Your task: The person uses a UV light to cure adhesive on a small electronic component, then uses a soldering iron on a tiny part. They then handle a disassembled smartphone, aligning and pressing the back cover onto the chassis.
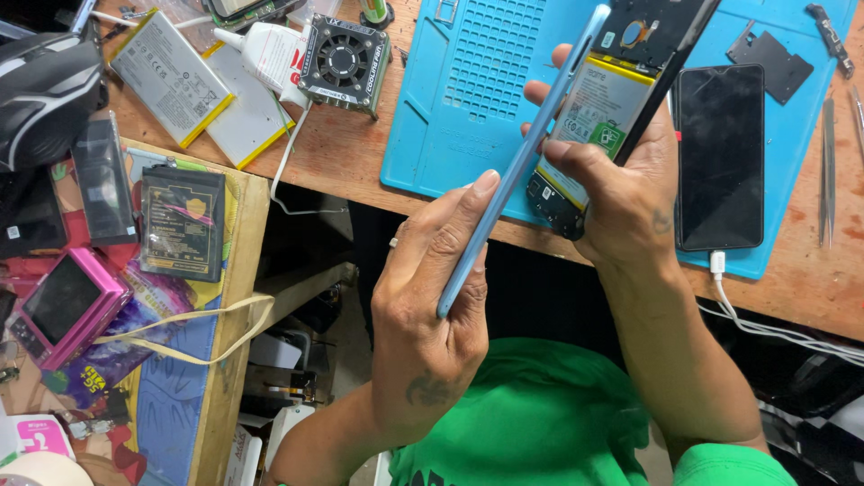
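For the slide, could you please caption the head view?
Left hand lifts a blue back cover off an opened phone held in the right hand, above a blue mat.

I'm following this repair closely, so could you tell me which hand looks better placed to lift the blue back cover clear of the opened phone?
Probably the left hand: it alone pinches the blue back cover along its edge. The right hand grips the opened phone with its battery showing.

Bare mat (468, 108) beyond black phone (720, 157)
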